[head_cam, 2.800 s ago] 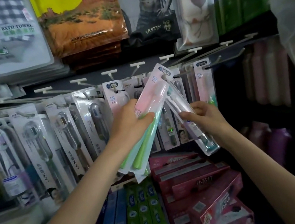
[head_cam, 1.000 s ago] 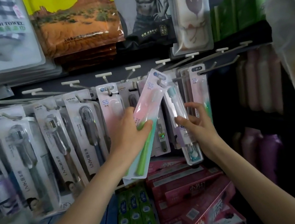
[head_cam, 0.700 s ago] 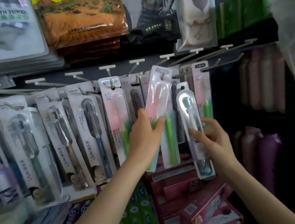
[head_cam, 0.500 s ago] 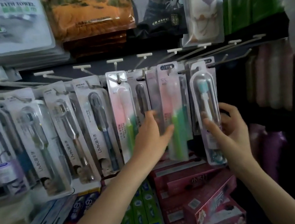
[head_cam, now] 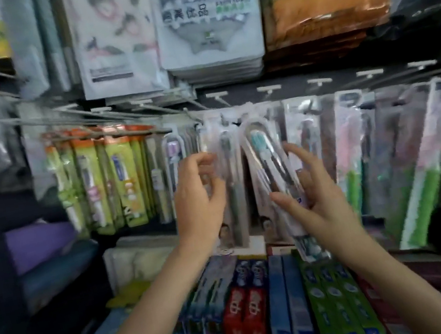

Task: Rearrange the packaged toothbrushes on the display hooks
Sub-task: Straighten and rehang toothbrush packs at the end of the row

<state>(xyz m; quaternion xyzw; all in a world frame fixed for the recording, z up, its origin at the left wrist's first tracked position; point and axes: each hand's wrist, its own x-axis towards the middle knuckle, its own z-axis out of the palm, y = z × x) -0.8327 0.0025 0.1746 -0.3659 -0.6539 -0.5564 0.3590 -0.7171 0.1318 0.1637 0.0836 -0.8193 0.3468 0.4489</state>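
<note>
Blurred frame, right hand (head_cam: 311, 198) gripped a teal-bristled toothbrush pack (head_cam: 271, 169), lower end hidden, left hand (head_cam: 198, 197) curled round a hanging pack (head_cam: 231, 182), print unreadable

body: two forearms, no sleeves showing | hands (head_cam: 198, 200): no gloves; no rings or watch seen
</note>
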